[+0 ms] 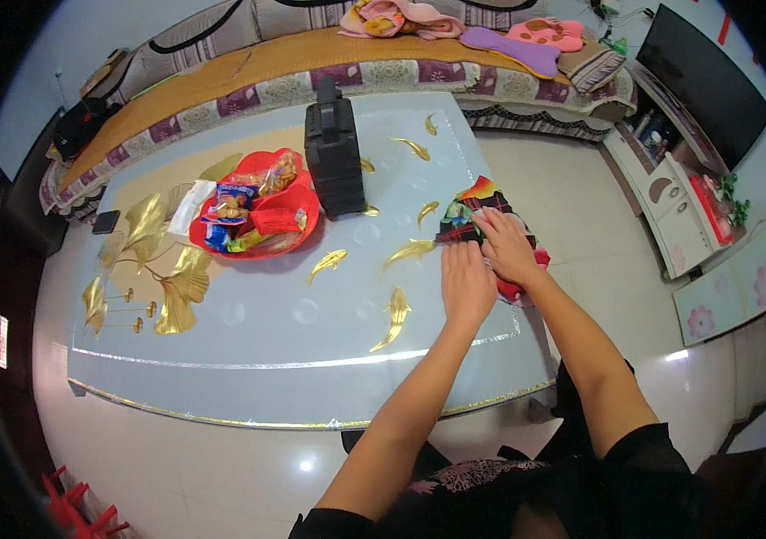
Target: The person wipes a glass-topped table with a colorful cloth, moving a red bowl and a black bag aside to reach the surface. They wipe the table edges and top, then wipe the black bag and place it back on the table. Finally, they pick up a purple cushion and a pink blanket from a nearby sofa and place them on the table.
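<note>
A multicoloured cloth bundle (457,232), with dark plaid, red and floral parts, lies at the right end of the table. My right hand (507,246) rests on top of it, palm down. Just left of that, my left hand (467,276) lies at the bundle's near left side, its fingertips touching the cloth. Both thumbs and the undersides of the fingers are hidden, so any grip on the fabric cannot be seen. Part of the cloth shows red and pink (541,259) beyond my right wrist.
The table cover (268,377) bears printed gold fish and leaves. On it stand a black case with a handle (334,155), a red snack tray (312,209) with several packets, and a dark phone (106,222). Behind is a sofa (268,64); a television (706,81) stands right.
</note>
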`<action>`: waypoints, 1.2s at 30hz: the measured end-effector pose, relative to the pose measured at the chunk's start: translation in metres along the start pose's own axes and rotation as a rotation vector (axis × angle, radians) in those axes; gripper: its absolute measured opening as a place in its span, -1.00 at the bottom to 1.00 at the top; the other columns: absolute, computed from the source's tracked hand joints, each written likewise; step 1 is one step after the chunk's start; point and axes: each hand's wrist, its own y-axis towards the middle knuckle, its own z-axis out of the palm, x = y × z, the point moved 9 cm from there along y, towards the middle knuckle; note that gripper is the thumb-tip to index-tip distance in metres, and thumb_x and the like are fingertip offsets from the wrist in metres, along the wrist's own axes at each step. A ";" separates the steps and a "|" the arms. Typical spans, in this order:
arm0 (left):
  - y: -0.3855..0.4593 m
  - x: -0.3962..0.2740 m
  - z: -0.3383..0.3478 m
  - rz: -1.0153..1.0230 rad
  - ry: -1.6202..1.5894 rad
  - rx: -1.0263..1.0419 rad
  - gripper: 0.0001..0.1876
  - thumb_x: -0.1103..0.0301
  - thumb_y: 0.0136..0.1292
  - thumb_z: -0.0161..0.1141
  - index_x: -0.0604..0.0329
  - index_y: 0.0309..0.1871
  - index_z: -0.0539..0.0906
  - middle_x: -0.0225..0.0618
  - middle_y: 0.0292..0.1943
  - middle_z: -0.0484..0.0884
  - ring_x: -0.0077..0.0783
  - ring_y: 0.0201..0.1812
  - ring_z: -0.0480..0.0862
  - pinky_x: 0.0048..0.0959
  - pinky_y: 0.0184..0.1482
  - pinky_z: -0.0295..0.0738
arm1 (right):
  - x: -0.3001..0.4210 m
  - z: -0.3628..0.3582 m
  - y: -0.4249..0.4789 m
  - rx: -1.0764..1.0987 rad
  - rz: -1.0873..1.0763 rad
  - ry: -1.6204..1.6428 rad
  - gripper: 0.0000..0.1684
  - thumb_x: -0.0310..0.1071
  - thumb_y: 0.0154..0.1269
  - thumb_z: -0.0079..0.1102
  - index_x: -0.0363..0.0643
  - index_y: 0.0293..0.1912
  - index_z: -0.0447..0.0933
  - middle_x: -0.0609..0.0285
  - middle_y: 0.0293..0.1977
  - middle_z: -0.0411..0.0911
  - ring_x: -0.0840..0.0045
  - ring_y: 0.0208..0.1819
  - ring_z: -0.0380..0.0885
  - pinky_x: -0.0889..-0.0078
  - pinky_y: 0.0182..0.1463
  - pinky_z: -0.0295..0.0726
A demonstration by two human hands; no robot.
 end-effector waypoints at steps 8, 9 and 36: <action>-0.002 0.003 0.007 -0.003 -0.018 0.026 -0.34 0.42 0.13 0.22 0.42 0.31 0.31 0.17 0.29 0.38 0.11 0.38 0.31 -0.02 0.48 0.06 | -0.014 0.015 0.041 -0.026 0.026 0.026 -0.44 -0.19 0.34 0.00 -0.05 0.31 0.38 0.01 0.33 0.33 0.20 0.41 0.22 0.00 0.45 0.11; -0.002 0.001 0.007 0.000 -0.015 0.045 -0.34 0.41 0.13 0.22 0.42 0.32 0.31 0.16 0.30 0.37 0.11 0.38 0.31 -0.01 0.48 0.05 | -0.015 0.017 0.047 -0.035 0.034 0.032 -0.45 -0.18 0.35 0.00 -0.05 0.30 0.39 0.00 0.33 0.33 0.20 0.41 0.22 0.00 0.45 0.11; 0.001 -0.016 0.015 0.016 0.219 0.196 -0.37 0.38 0.15 0.27 0.36 0.29 0.36 0.09 0.34 0.35 0.11 0.40 0.29 0.02 0.46 0.06 | -0.002 0.047 0.129 0.080 -0.472 0.272 -0.46 -0.13 0.39 0.00 -0.03 0.31 0.40 0.03 0.33 0.33 0.19 0.40 0.22 0.08 0.46 0.08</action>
